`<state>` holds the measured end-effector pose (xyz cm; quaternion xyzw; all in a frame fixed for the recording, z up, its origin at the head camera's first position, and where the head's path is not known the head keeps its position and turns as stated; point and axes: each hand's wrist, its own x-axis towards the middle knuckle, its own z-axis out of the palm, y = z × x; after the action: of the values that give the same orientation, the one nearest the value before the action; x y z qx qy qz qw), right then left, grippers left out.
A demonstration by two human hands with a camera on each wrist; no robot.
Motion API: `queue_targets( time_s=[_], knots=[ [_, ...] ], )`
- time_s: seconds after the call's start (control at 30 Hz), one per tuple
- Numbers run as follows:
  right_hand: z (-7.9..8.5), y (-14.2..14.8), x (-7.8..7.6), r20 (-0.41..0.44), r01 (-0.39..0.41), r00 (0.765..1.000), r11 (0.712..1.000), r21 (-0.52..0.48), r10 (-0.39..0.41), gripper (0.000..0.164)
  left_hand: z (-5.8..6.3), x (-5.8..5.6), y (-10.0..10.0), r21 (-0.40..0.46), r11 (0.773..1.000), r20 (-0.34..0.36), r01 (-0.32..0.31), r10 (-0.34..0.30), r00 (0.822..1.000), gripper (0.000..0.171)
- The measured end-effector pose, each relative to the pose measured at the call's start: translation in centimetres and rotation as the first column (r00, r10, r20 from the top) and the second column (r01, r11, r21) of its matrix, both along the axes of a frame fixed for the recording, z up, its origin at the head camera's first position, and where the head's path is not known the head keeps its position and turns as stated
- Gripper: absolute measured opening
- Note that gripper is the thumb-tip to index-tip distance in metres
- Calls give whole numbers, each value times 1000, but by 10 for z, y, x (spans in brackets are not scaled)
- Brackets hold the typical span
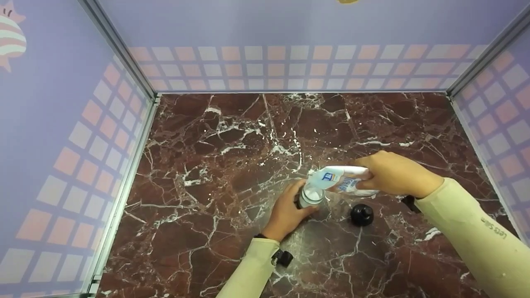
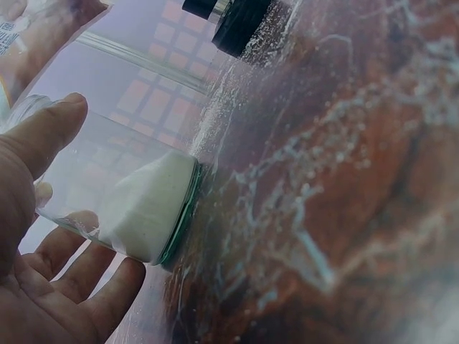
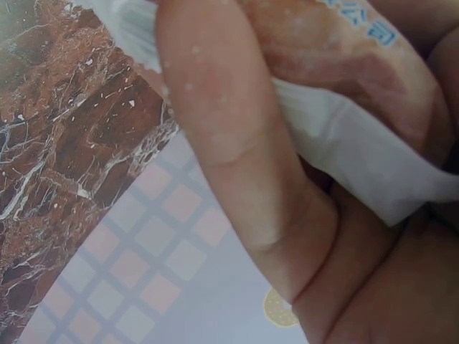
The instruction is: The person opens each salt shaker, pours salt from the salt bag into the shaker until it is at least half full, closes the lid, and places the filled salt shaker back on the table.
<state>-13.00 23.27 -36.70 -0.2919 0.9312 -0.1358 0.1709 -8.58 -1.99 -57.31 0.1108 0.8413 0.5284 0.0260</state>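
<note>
My left hand (image 1: 286,211) curls round a clear glass jar (image 2: 118,136) that stands upright on the table. White powder (image 2: 147,204) lies sloped in the jar's lower part, as the left wrist view shows. My right hand (image 1: 393,174) grips a white and blue printed plastic bag (image 1: 337,179) and holds it tilted, its mouth right at the jar's rim. In the right wrist view the bag (image 3: 358,147) is creased between the fingers. Just right of the jar, a black lid with a knob (image 1: 362,215) sits on the table.
White specks are scattered on the dark red marbled tabletop (image 1: 186,248), mostly beyond the jar. Purple panels with pink and white squares enclose the left, back (image 1: 265,68) and right sides. Metal strips (image 1: 120,49) run along the corners.
</note>
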Motion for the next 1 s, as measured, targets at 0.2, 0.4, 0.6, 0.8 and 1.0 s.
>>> queue_targets(
  time_s=[0.2,0.4,0.6,0.8,1.0],
  knots=[
    [-1,0,0,3,-7,1000,1000,8,7,16,1,1,0,17,1000,24,6,-7,1000,82],
    [2,-1,0,-2,-12,1000,1000,2,12,16,0,0,0,31,1000,41,6,-7,999,83],
    [3,-2,0,-2,-12,1000,1000,3,12,17,0,1,-1,27,1000,50,3,-5,999,80],
    [4,-2,1,-5,-10,1000,1000,9,10,16,1,1,-1,-2,1000,37,-5,5,999,80],
    [5,-2,1,-3,-9,1000,1000,11,9,17,0,0,-1,5,1000,16,-5,5,1000,80]
  ],
)
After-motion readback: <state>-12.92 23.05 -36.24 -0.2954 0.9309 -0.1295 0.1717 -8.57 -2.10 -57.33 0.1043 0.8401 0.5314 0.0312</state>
